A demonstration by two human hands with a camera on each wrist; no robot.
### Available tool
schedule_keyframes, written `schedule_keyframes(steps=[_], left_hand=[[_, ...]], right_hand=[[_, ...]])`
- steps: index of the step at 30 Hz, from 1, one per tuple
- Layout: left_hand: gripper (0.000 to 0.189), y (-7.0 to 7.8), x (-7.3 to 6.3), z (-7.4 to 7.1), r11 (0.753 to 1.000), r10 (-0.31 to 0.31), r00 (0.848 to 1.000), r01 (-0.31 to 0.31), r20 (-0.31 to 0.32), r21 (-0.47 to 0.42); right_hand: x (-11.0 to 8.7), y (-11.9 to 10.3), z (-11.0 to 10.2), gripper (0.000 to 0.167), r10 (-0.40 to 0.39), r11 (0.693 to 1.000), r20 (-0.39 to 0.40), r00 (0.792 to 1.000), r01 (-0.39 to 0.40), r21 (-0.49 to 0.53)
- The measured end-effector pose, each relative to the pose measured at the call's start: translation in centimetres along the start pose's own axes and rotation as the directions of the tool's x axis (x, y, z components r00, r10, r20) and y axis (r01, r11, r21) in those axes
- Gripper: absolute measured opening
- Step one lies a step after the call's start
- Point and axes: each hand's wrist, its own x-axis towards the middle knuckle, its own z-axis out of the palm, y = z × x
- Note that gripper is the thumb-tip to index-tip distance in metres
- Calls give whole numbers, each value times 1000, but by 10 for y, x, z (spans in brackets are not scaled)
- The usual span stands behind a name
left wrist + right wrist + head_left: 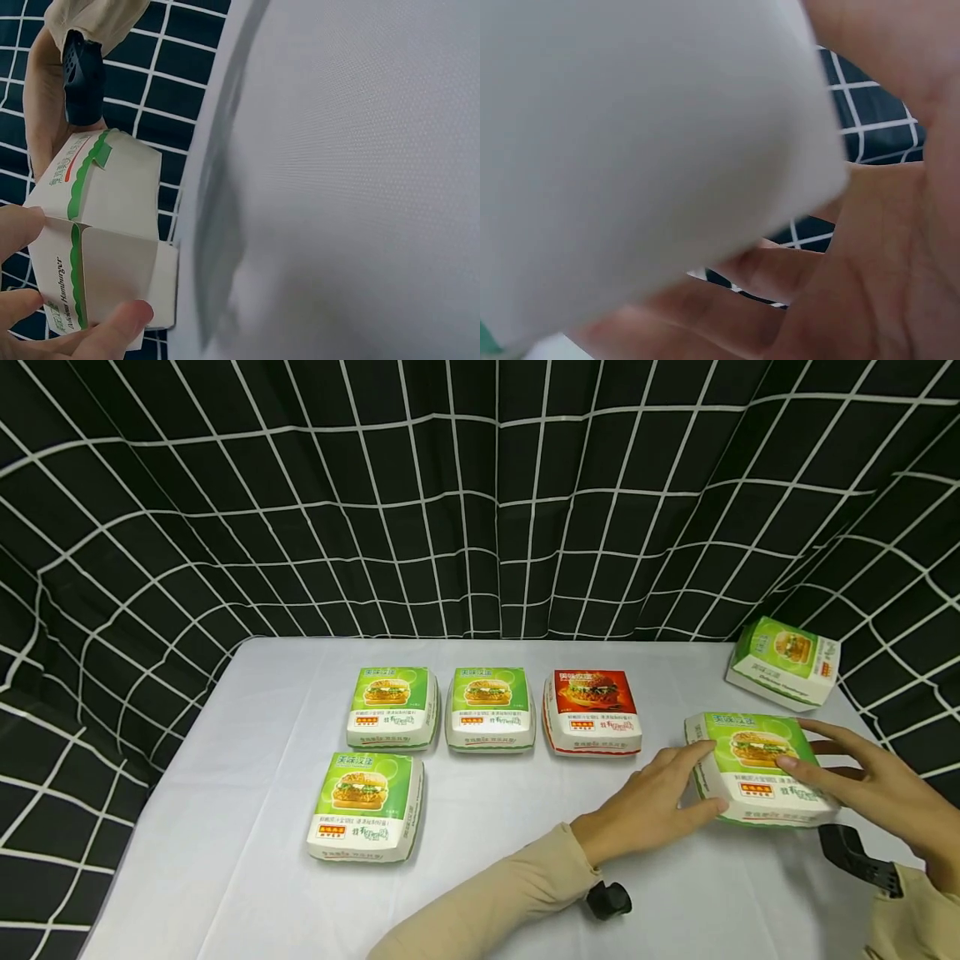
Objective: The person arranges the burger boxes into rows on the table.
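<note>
We note a green-and-white hamburger box point(761, 752) in both hands, at the right side of the white-covered table point(517, 860). Left-wrist view: box clear of the surface, shadow cast below.

Lid is up. Title edge points away from the body, white logo band toward it; script reads upright from where we look. In the head view its sides lean a little left as they run away. Outline near square; we cannot pick out a long axis.

Left hand point(660, 802): fingers and thumb spread wide, tips against the box's left side, where "Delicious Hamburger" is printed. Right hand point(862, 768): grips the right side, thumb over the lid, fingers round the edge. Right-wrist view is blurred, mostly blank white card.

Elsewhere we count a row of three: left green box point(393, 708), middle green box point(491, 708), red box point(592, 712) at the right end, all with logo bands toward the body. Front green box point(365, 807) sits nearer, before the row's left end, facing likewise. Corner green box point(783, 664), just beyond the held one, is turned, white band to the right. Black grid cloth point(465, 527) hangs behind.
</note>
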Motion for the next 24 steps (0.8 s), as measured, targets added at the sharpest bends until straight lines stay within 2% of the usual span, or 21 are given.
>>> schedule_keyframes(steps=[11,20,24], left_hand=[[69,10,-18,-20,1000,-22,1000,22,-6,-8],[67,13,-37,-34,1000,8,998,-8,-63,0],[67,12,-45,-40,1000,12,997,-13,-80,-10]], right_hand=[[-11,-20,-1,92,-10,1000,-58,998,9,-27],[-15,-36,4,88,-70,998,-75,995,69,-5],[-16,-41,8,87,-99,995,-108,989,98,-16]])
